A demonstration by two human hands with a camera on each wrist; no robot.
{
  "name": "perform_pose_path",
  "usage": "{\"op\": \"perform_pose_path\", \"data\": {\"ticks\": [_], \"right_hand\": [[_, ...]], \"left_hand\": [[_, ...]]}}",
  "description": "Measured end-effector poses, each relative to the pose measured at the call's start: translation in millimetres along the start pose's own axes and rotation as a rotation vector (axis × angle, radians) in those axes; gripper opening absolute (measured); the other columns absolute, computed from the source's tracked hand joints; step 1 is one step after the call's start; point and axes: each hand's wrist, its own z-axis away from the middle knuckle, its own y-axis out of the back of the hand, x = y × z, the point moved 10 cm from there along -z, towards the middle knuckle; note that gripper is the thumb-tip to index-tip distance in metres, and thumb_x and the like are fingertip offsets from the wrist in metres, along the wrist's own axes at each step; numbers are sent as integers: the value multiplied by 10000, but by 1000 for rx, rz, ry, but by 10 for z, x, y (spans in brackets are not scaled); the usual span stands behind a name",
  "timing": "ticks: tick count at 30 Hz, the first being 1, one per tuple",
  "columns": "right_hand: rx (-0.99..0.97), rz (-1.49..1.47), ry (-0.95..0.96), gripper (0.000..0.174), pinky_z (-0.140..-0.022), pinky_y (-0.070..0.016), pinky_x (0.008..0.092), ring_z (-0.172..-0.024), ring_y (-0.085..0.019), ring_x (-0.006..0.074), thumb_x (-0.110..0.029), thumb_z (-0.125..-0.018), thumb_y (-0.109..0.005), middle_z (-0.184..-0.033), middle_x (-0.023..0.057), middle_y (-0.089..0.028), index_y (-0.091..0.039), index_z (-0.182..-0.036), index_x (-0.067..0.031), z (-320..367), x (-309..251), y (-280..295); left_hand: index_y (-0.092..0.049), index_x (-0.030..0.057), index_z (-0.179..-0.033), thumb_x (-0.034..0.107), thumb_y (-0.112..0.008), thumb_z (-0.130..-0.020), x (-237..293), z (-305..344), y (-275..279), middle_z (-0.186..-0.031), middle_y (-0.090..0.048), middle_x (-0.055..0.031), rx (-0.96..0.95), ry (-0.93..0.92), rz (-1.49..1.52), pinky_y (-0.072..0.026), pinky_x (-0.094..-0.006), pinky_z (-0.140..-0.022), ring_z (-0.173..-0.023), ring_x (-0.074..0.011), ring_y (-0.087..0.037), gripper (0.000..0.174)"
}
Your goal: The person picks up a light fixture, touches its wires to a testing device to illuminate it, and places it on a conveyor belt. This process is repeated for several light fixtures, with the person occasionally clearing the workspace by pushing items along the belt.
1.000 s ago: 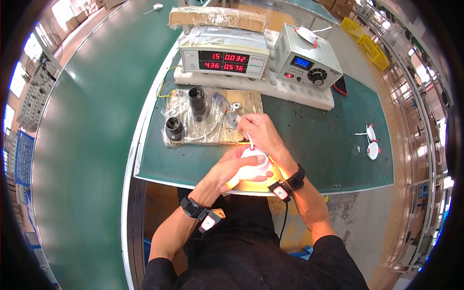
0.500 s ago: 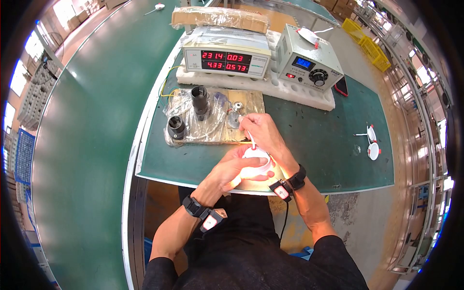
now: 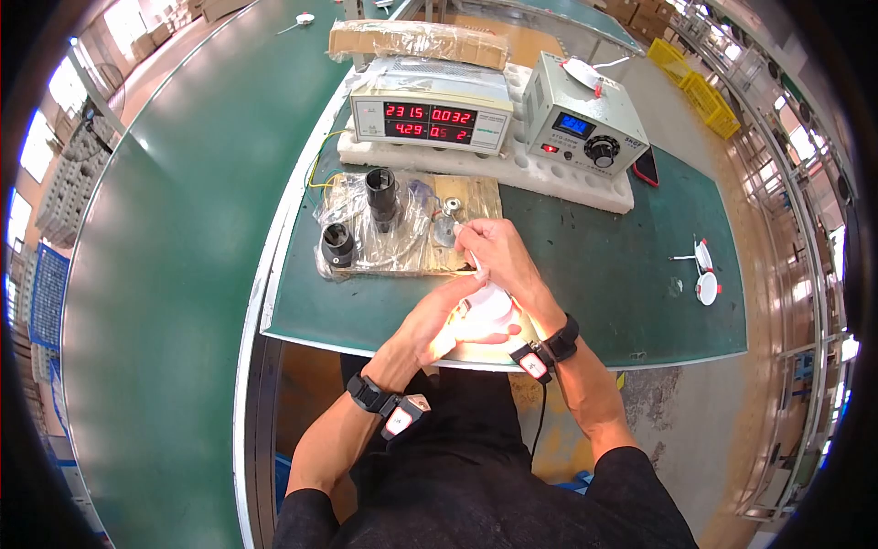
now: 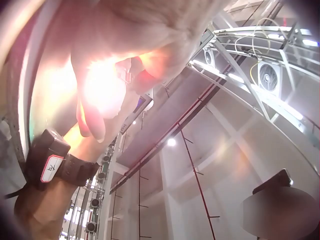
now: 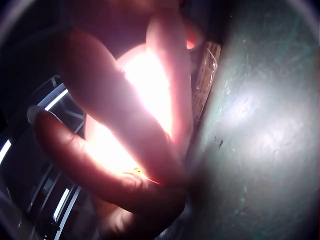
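A lit round white LED downlight (image 3: pixel 491 309) glows in my left hand (image 3: pixel 435 322), near the bench's front edge. My left fingers pass beneath it, and the thumb lies along its upper edge by the cable. In the right wrist view, left fingers (image 5: pixel 120 107) spread across its bright face. My right hand (image 3: pixel 503 260) pinches the white cable (image 3: pixel 475 262) near its far end, right beside a round metal contact (image 3: pixel 444 231) on the wooden board (image 3: pixel 483 196). The cable's tip is hidden by my right fingers.
Two black sockets (image 3: pixel 381 194) stand on the plastic-wrapped board. Behind are a power meter (image 3: pixel 368 117) with red digits and a dial-fitted power supply (image 3: pixel 541 91) on white foam (image 3: pixel 594 190). White downlights (image 3: pixel 706 289) lie at right on the green bench (image 3: pixel 622 274).
My left thumb has moved off the lamp's face up toward the cable. The meter's first reading went from 1.5 to about 231. My right hand stays at the contact.
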Motion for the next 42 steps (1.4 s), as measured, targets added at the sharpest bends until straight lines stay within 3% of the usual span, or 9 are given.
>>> {"op": "perform_pose_path", "data": {"ticks": [11,16,20,22,27,29,34,38,42], "right_hand": [[23,23,153,368,-525,-411,267,-578,-500,48,-323,-1026,-601,-644,3,-617,-733,-902,-3,113,-19,93],[236,-111,50,339,-493,-382,201,-530,-487,35,-329,-1043,-590,-658,-13,-617,-718,-985,-20,917,-14,1158],[453,-283,84,353,-460,-316,193,-508,-438,27,-339,-1027,-620,-613,-22,-560,-694,-920,-11,1553,-95,2066],[496,-403,156,342,-455,-294,197,-499,-418,29,-333,-1026,-623,-603,-28,-540,-687,-915,-17,1680,-270,2161],[430,-710,347,327,-446,-266,205,-479,-373,40,-321,-1041,-604,-585,-37,-491,-666,-912,-26,1456,-771,1746],[311,-773,398,326,-447,-268,207,-480,-373,39,-318,-1045,-597,-586,-40,-483,-666,-920,-25,1322,-1053,1356],[60,-944,433,315,-445,-273,206,-477,-380,36,-312,-1051,-586,-587,-44,-469,-668,-950,-25,1280,-1302,736],[244,-875,423,318,-441,-268,212,-469,-372,41,-319,-1043,-599,-584,-44,-466,-674,-946,-25,1497,-1101,1100],[675,-177,588,275,-478,-331,207,-536,-452,19,-255,-1047,-602,-625,-49,-539,-697,-929,-26,1938,-1008,1463]], "left_hand": [[-606,-27,-1232,174,-576,-1028,205,226,97,-1067,-720,-153,133,-213,-332,-622,-388,-793,-925,-262,-733,288],[-657,-44,-1135,142,-601,-1007,1032,2231,431,-1029,-720,-125,808,-726,-875,-540,-282,-822,-930,-182,-688,233],[-656,-29,-1222,313,-588,-1023,1203,4716,2576,-1006,-662,-86,1279,-558,-1171,-508,-308,-787,-873,-166,-613,401],[-703,-35,-1061,257,-563,-1006,896,5013,1721,-867,-696,-180,1830,-366,-1822,-523,-395,-737,-763,-317,-638,328],[-588,-37,-1342,279,-567,-1049,862,5352,1557,-1269,-641,-202,2227,-606,-2054,-467,-366,-1017,-1164,-230,-603,432],[-571,-41,-1364,295,-570,-1046,811,4080,533,-1316,-627,-172,1567,-931,-1336,-430,-375,-1064,-1223,-250,-579,462],[-448,30,-1496,167,-803,-879,-331,1432,-924,-1232,-669,-118,151,-511,-1086,-517,-349,-1001,-1126,-210,-653,726],[-558,25,-1313,219,-778,-926,-1277,590,-1266,-1107,-676,-20,-244,-105,-786,-524,-286,-936,-1010,-99,-633,486],[-674,33,-1024,335,-709,-982,-1548,134,-1299,-868,-670,30,-154,-116,-703,-526,-231,-728,-799,-49,-615,307]]}}
